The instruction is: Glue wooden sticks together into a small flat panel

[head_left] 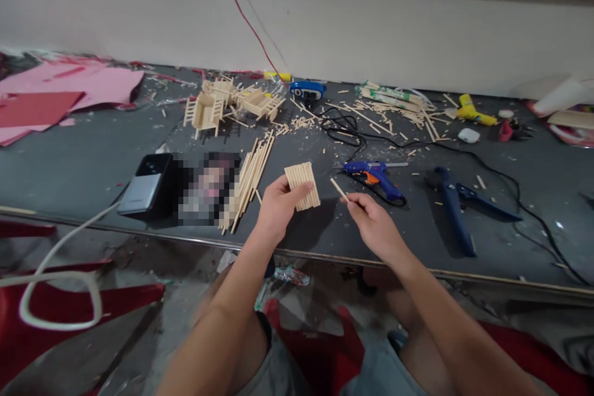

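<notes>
My left hand [278, 201] grips a small flat panel of wooden sticks [301, 184] laid side by side, its thumb across the front. In my right hand [371, 219] a single short wooden stick [339, 188] is pinched between thumb and fingers, pointing up and left, apart from the panel. Just beyond the right hand lies a blue hot glue gun [378, 174] with an orange trigger. A bundle of long wooden sticks [250, 176] rests to the left of my left hand.
Small stick-built furniture pieces [206, 112] stand at the back left. Behind my hands are a blue power strip [307, 90], a black cable [343, 130] and scattered stick bits. A blue-handled cutter [452, 207] lies right. A black-and-silver device [148, 185] and pink sheets [106, 83] are left.
</notes>
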A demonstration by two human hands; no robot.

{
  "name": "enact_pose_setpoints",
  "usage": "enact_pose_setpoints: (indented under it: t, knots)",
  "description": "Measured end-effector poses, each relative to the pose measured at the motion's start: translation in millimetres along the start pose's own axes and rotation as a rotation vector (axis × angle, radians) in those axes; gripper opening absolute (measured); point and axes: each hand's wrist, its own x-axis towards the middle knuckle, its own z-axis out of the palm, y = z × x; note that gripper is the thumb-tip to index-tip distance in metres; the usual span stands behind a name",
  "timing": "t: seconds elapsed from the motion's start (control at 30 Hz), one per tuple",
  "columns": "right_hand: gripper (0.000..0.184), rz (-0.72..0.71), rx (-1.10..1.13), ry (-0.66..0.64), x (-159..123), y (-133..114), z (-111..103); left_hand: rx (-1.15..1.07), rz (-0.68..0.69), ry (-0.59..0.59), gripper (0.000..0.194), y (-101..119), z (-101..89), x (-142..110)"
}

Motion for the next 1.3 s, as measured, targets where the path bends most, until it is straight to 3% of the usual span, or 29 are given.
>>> enact_pose_setpoints:
  t: [0.2, 0.37, 1.0, 1.3]
  knots:
    - [0.028, -0.027, 0.217, 0.102, 4.8, 3.2, 13.8, -0.008, -0.028, -0.016, 0.024, -9.1, 11.8, -0.9]
    - [0.027, -0.077, 0.326, 0.112, 7.7, 3.5, 17.5, -0.012, -0.027, -0.060, 0.023, -11.8, 16.8, -1.3]
    - [0.026, -0.119, 0.310, 0.093, 8.4, 10.6, 19.2, 0.028, -0.022, -0.091, 0.025, -15.6, 17.0, -0.2]
    - [0.022, -0.028, 0.387, 0.057, 10.8, 6.5, 18.3, 0.029, -0.044, -0.096, 0.024, -14.3, 18.9, -0.9]
